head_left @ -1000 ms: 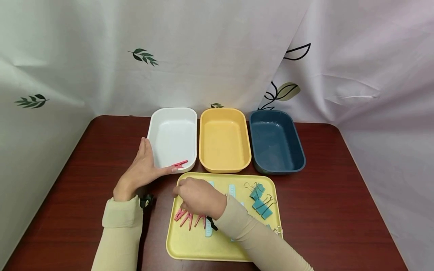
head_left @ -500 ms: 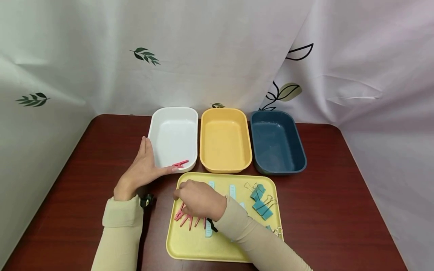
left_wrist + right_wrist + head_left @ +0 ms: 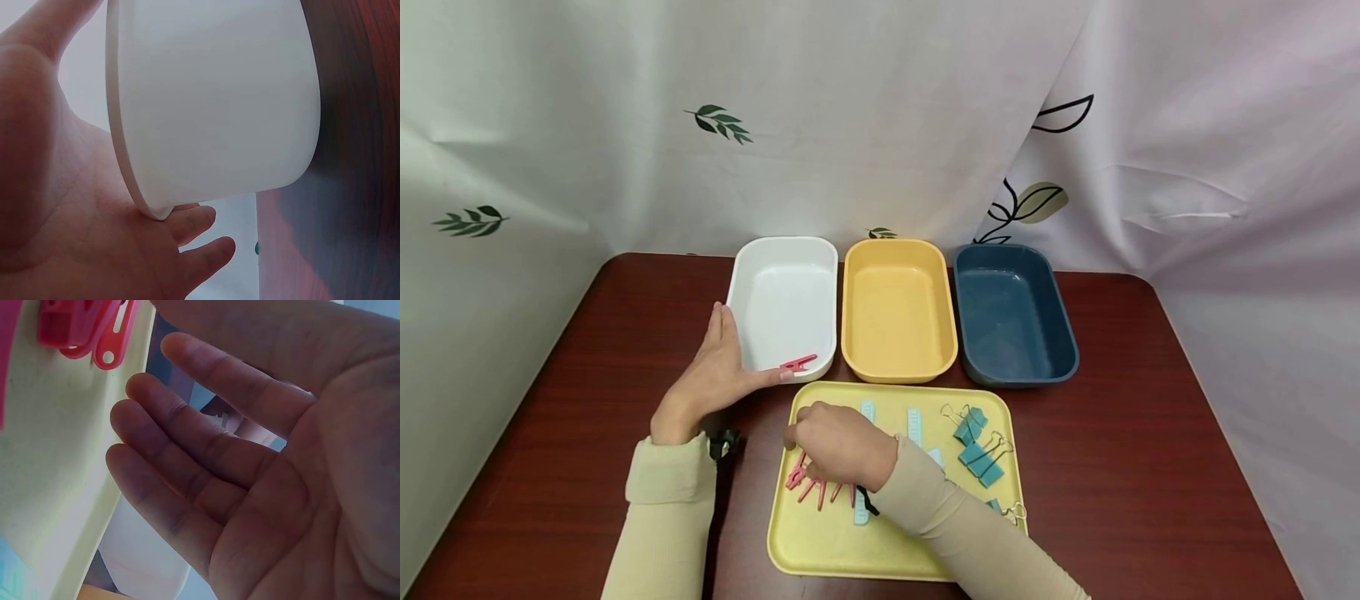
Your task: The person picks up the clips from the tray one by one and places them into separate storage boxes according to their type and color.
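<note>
My left hand [image 3: 711, 375] lies spread at the near-left corner of the white bin [image 3: 782, 300]. Its thumb runs along the near rim and its fingers along the left side; in the left wrist view, straight fingers touch the bin's wall [image 3: 219, 94]. A pink clothespin [image 3: 797, 364] lies inside that bin. Over the left part of the yellow tray [image 3: 887, 557], my right hand [image 3: 842, 442] hovers near several pink clothespins [image 3: 795, 477], partly covering them. In the right wrist view its fingers [image 3: 169, 494] are relaxed, apart from a pink clothespin [image 3: 59, 322]; the thumb tip is cut off.
A yellow bin [image 3: 898, 312] and a dark blue bin [image 3: 1011, 317] stand right of the white one. Teal binder clips [image 3: 981, 462] lie on the tray's right side. Pale blue strip-shaped pieces [image 3: 913, 423] lie mid-tray, partly behind the right arm. A patterned cloth [image 3: 880, 125] hangs behind the table.
My right hand has shifted very slightly toward me over the clothespins, and its fingers still hover there. The left hand stays on the white bin.
</note>
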Demonstrator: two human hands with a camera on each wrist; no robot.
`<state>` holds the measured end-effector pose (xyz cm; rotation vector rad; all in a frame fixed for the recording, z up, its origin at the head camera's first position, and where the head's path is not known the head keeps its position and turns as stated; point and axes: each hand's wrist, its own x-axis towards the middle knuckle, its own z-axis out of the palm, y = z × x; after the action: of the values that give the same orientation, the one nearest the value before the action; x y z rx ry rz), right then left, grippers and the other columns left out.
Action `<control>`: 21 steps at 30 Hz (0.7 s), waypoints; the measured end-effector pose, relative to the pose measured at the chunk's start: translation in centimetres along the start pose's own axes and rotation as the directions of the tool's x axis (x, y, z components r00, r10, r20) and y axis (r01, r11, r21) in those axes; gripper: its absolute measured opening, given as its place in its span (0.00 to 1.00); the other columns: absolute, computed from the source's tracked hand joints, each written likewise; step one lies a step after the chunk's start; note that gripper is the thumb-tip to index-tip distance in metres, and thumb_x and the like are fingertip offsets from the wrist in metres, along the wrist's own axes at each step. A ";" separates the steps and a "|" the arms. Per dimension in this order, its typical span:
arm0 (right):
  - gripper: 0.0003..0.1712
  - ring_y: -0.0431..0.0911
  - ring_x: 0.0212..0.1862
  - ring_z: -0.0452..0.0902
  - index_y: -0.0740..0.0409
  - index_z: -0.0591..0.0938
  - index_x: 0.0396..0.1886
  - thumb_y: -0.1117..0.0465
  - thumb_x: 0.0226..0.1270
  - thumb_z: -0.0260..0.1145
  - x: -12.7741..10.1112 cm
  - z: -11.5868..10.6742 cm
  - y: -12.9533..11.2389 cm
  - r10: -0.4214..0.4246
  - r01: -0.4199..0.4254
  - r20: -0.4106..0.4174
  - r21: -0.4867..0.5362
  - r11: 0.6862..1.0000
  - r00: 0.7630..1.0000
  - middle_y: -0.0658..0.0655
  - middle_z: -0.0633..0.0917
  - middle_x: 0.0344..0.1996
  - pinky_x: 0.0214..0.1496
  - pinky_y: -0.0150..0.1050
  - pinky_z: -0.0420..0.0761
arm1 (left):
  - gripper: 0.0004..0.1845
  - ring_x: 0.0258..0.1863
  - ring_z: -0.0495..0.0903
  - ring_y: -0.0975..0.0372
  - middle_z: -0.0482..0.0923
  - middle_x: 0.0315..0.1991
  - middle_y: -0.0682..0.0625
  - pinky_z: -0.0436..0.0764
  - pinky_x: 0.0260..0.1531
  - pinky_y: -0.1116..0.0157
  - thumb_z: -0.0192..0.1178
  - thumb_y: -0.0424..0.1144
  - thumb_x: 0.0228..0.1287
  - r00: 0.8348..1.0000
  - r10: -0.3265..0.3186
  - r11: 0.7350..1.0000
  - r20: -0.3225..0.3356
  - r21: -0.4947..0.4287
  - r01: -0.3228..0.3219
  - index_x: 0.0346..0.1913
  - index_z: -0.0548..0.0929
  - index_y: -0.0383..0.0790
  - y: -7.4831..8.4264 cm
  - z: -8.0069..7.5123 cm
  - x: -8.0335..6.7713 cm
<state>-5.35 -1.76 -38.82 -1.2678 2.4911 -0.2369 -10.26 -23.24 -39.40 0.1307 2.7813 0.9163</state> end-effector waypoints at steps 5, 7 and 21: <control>0.17 0.38 0.41 0.78 0.48 0.89 0.47 0.63 0.56 0.78 0.1 0.3 -0.1 0.011 -0.011 0.005 -0.020 1.000 1.000 0.48 0.85 0.39 0.36 0.29 0.78 | 0.75 0.78 0.29 0.41 0.18 0.77 0.32 0.52 0.72 0.41 0.70 0.66 0.53 1.000 0.000 1.000 0.000 -0.002 0.000 0.75 0.24 0.27 0.0 0.0 0.0; 0.17 0.37 0.41 0.78 0.47 0.89 0.46 0.63 0.56 0.78 0.1 0.4 -0.2 0.017 -0.017 0.003 -0.029 0.999 1.000 0.47 0.85 0.39 0.36 0.29 0.78 | 0.75 0.78 0.29 0.40 0.18 0.77 0.31 0.52 0.72 0.41 0.70 0.66 0.54 1.000 0.002 1.000 -0.001 -0.003 -0.002 0.75 0.24 0.26 0.0 0.1 0.0; 0.16 0.36 0.42 0.79 0.46 0.91 0.46 0.69 0.64 0.69 0.2 0.8 -0.3 0.015 -0.014 0.020 -0.022 1.000 1.000 0.46 0.85 0.40 0.39 0.26 0.78 | 0.75 0.78 0.29 0.41 0.18 0.77 0.32 0.52 0.72 0.41 0.70 0.66 0.54 1.000 -0.002 1.000 -0.001 -0.002 0.002 0.75 0.25 0.25 0.0 0.0 -0.1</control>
<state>-4.92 -2.12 -39.47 -1.2540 2.4914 -0.1932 -10.19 -23.21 -39.39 0.1264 2.7812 0.9185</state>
